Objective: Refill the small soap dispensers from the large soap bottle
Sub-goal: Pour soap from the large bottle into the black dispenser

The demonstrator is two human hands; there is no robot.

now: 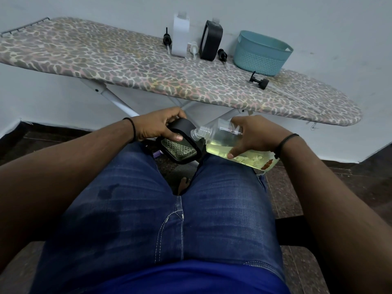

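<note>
**A:** Head view, and we're looking down over a seated person's lap. The right hand (257,135) is wrapping its fingers and thumb around the large soap bottle (231,143), clear, with yellowish liquid pooling along its lower side. What's the bottle doing?

**B:** It's lying nearly on its side, long axis running from lower right up to the left, with the open threaded neck pointing left at the dispenser. The base is sitting over the right thigh.

**A:** And the left hand (158,126) is gripping the small black dispenser (180,143), fingers curling over its top, thumb pressing on its framed, patterned face. It's tilting, that face turned up toward the camera.

**B:** The bottle's neck is meeting the dispenser's upper right corner. Whether liquid is flowing, I cannot tell.

**A:** Both are hovering above the knees in blue jeans (169,219), just in front of the ironing board (106,58).

**B:** That leopard-print board is carrying a white dispenser (180,37) and a second black dispenser (212,42) standing upright at its far edge, with pump heads (259,80) lying loose around them and a teal basket (262,53) to the right.

**A:** A pale wall is standing behind it all, dark speckled floor below.
</note>
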